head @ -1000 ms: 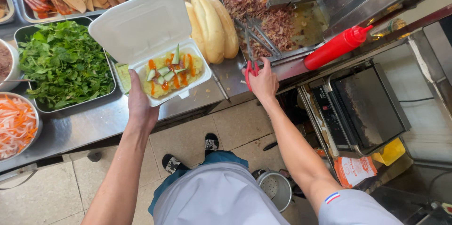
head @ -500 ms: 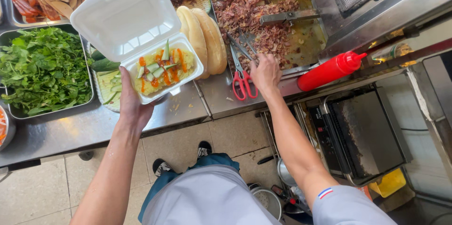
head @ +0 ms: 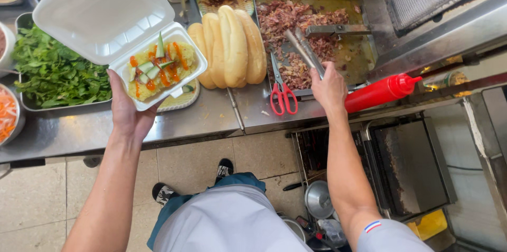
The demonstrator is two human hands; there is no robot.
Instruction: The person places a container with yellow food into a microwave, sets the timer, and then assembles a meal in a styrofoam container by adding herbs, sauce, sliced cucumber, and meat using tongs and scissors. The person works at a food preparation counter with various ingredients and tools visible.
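Note:
My left hand (head: 128, 113) holds an open white foam box (head: 113, 22) from below, above the steel counter's front edge. The box has yellow rice with cucumber and carrot slices (head: 160, 68) in it, and its lid stands up to the left. My right hand (head: 328, 89) grips the handles of metal tongs (head: 303, 50) that lie over chopped meat (head: 298, 22) in a steel tray (head: 364, 56). Red-handled scissors (head: 280, 87) rest on the tray's edge just left of that hand.
Several baguettes (head: 231, 46) lie between the box and the meat tray. A tray of green herbs (head: 55, 72) and a bowl of shredded carrot (head: 6, 115) sit at the left. A red squeeze bottle (head: 381, 91) lies right of my right hand. A grill (head: 411, 165) stands below.
My right hand went from the counter edge by the scissors up to the tongs and closed on them. The foam box moved left and up with my left hand.

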